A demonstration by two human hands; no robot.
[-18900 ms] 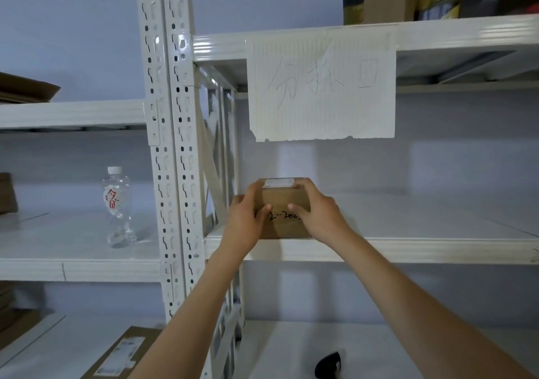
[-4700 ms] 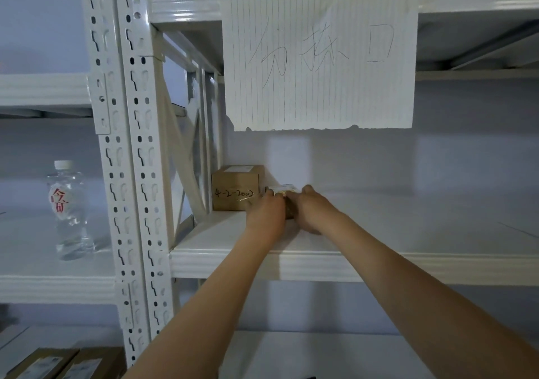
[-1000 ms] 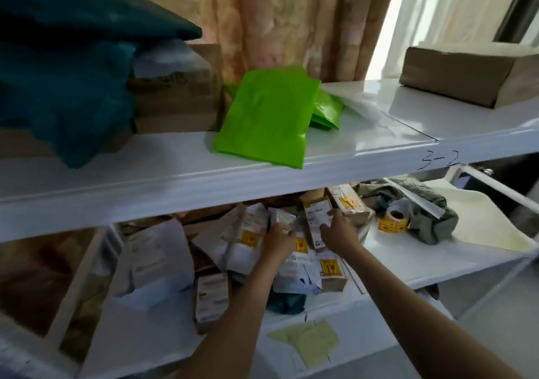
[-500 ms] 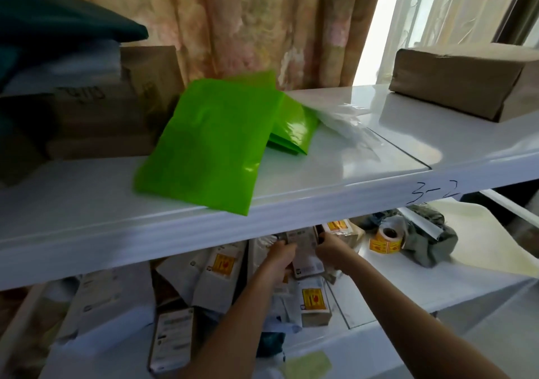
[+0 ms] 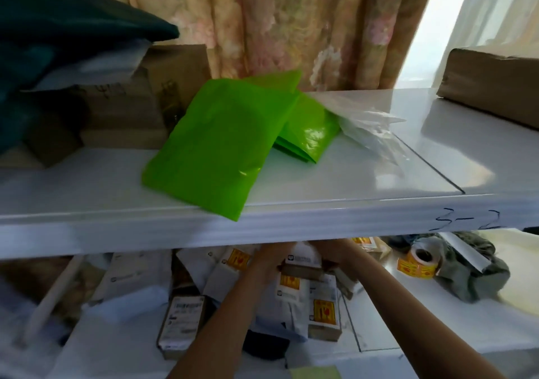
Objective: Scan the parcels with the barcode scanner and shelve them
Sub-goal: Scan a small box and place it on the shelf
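White glossy shelf marked "3-2" carries slick green bags before floral curtains; beneath it, on the lower shelf, left hand and right hand grip a small cardboard parcel among labelled parcels; fingers partly hidden by the edge.

Two bare forearms reach in from the bottom edge, with no sleeves, watch or bracelet showing along them. The left hand and right hand wear no gloves. Their fingers are partly hidden under the shelf edge, so rings cannot be judged.
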